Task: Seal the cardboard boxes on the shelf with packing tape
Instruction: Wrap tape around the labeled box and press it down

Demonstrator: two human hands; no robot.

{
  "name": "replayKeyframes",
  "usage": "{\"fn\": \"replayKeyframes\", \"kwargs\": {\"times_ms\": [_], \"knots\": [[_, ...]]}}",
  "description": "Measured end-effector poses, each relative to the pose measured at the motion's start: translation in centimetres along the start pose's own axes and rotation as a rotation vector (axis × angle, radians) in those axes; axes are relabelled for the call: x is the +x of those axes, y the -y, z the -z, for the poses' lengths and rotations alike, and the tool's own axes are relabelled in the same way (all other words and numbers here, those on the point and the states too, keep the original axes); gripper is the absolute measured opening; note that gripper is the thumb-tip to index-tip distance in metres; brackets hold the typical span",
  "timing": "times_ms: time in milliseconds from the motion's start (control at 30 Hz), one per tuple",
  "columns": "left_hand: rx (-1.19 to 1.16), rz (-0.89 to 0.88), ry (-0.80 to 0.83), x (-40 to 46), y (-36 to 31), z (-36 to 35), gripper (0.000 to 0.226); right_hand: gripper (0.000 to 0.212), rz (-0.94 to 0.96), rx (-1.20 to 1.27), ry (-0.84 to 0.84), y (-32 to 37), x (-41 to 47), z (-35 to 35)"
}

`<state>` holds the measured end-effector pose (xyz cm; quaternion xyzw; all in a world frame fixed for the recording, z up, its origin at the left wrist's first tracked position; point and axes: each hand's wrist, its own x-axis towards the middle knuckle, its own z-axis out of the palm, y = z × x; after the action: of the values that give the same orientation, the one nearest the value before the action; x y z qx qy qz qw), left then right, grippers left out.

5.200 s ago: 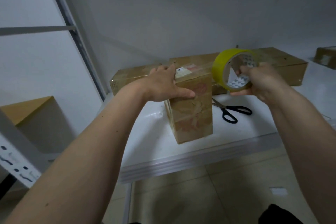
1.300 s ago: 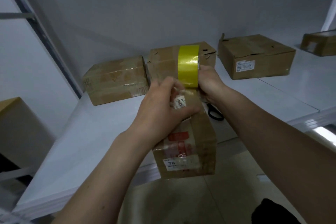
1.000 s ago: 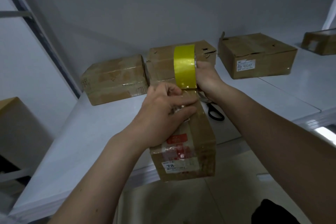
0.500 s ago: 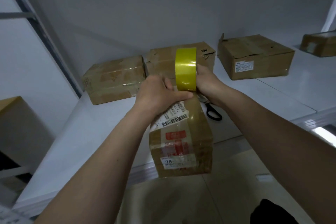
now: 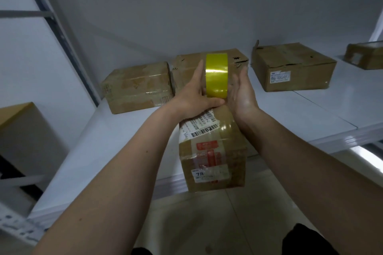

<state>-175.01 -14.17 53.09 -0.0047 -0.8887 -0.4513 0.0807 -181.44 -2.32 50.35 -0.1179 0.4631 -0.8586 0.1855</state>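
At the bottom of the frame both forearms reach up toward the centre, and between them a labelled box stands on end at the front edge of the white shelf, its lower part hanging past the lip in this view, so it looks only partly supported. At its far top end the yellow tape roll stands on edge. The left hand grips the roll from the left, thumb hooked under its lower rim and fingers lying straight up its side; the right hand lies flat and loose-fingered against the roll's right side and clasps nothing. A glossy strip of tape appears to run down the box's upper face over the barcode label. The step in hand seems to be laying tape along this box: it should go well if the roll is kept square to the seam, the strip held taut, and the laid tape pressed down from the middle outward so no crease forms, while one hand steadies the box against tipping off the edge. Behind the roll, three more boxes wait along the wall: left box, middle box, right box.
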Motion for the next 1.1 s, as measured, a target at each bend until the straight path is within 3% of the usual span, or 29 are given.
{"fn": "replayKeyframes", "kwargs": {"times_ms": [67, 167, 267, 333, 467, 733, 867, 1000, 1100], "knots": [[0.004, 0.015, 0.017, 0.3, -0.7, 0.6, 0.114, 0.052, -0.006, -0.119, -0.145, -0.6, 1.0, 1.6], [-0.079, 0.079, 0.039, 0.7, -1.8, 1.1, 0.113, 0.029, 0.124, -0.956, -0.308, -0.9, 1.3, 4.7], [-0.144, 0.083, 0.052, 0.7, -1.8, 0.8, 0.118, 0.019, 0.096, -1.631, -0.181, -1.5, 0.0, 7.1], [-0.179, 0.107, 0.021, 0.6, -1.4, 0.5, 0.129, 0.020, 0.129, -1.748, -0.115, -2.0, -0.8, 7.5], [-0.309, 0.066, -0.065, 0.3, -0.4, 0.0, 0.116, 0.034, 0.228, -1.999, -0.126, -1.5, -2.2, 7.1], [-0.338, -0.003, -0.139, -0.4, -0.3, -0.3, 0.103, 0.048, 0.103, -2.208, -0.228, -0.7, -2.2, 6.5], [-0.391, -0.001, -0.170, -0.8, -0.5, -0.2, 0.094, 0.029, -0.110, -2.178, -0.181, 1.6, -1.7, 5.8], [-0.386, 0.004, -0.150, -0.9, -0.8, -0.1, 0.093, 0.027, -0.273, -2.034, -0.024, 4.3, -2.0, 6.1], [-0.354, 0.000, -0.143, -0.8, -0.8, 0.0, 0.082, 0.017, -0.289, -1.675, 0.018, 6.0, -2.5, 8.0]]}}
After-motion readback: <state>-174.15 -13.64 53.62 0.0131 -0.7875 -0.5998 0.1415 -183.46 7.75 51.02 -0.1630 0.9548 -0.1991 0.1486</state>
